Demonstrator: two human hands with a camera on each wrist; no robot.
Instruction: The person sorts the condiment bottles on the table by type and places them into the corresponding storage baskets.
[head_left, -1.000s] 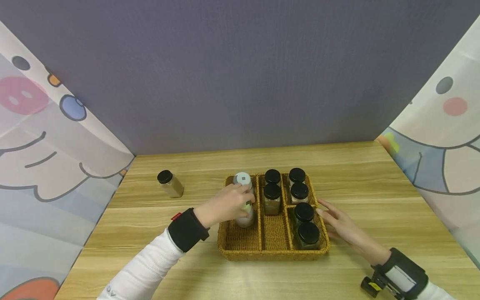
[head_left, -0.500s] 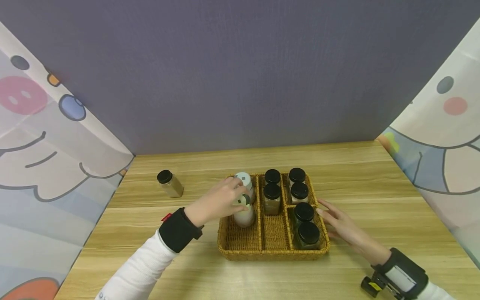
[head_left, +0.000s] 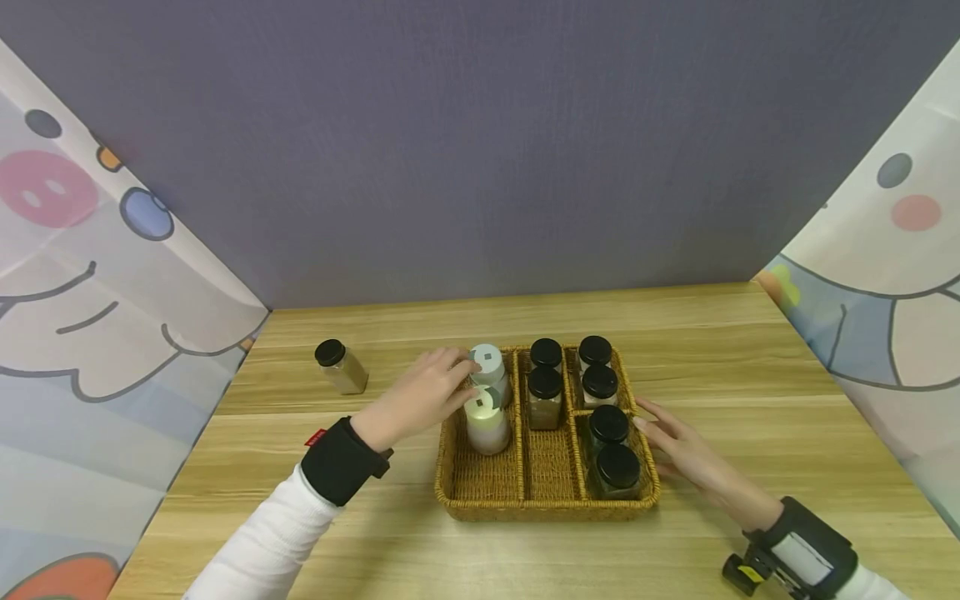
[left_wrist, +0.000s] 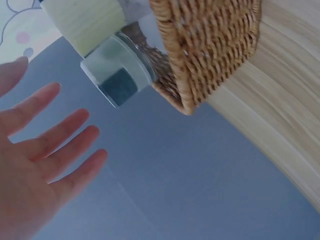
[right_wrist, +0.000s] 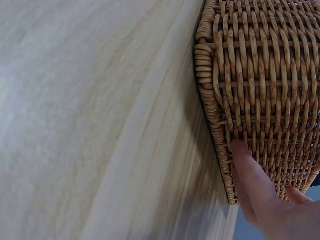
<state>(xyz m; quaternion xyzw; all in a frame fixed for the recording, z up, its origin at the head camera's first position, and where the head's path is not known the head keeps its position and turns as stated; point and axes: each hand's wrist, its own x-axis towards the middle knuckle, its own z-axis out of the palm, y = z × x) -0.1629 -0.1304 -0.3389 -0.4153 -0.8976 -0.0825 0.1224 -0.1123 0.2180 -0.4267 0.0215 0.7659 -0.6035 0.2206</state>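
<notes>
A divided wicker basket [head_left: 483,504] sits on the wooden table. Its left compartment holds two shaker bottles: a white-capped one [head_left: 489,363] behind and a yellow-green-capped one [head_left: 487,427] in front. My left hand [head_left: 420,392] hovers at the left of their caps, fingers spread and holding nothing; the left wrist view shows the open palm [left_wrist: 40,165] apart from the bottles. My right hand [head_left: 686,450] rests its fingers against the basket's right side, seen also in the right wrist view, where the fingers [right_wrist: 252,175] lie along the wicker wall [right_wrist: 270,90].
Two black-lidded jars [head_left: 544,400] stand in the basket's middle compartment, and several more [head_left: 617,471] fill the right ones. A lone black-lidded jar [head_left: 343,370] of tan powder is on the table to the left. A grey panel [head_left: 480,167] rises behind the table.
My left hand has let go of the yellow-green-capped bottle and drawn back up and left, leaving it standing in the basket. The right hand stays at the basket's side.
</notes>
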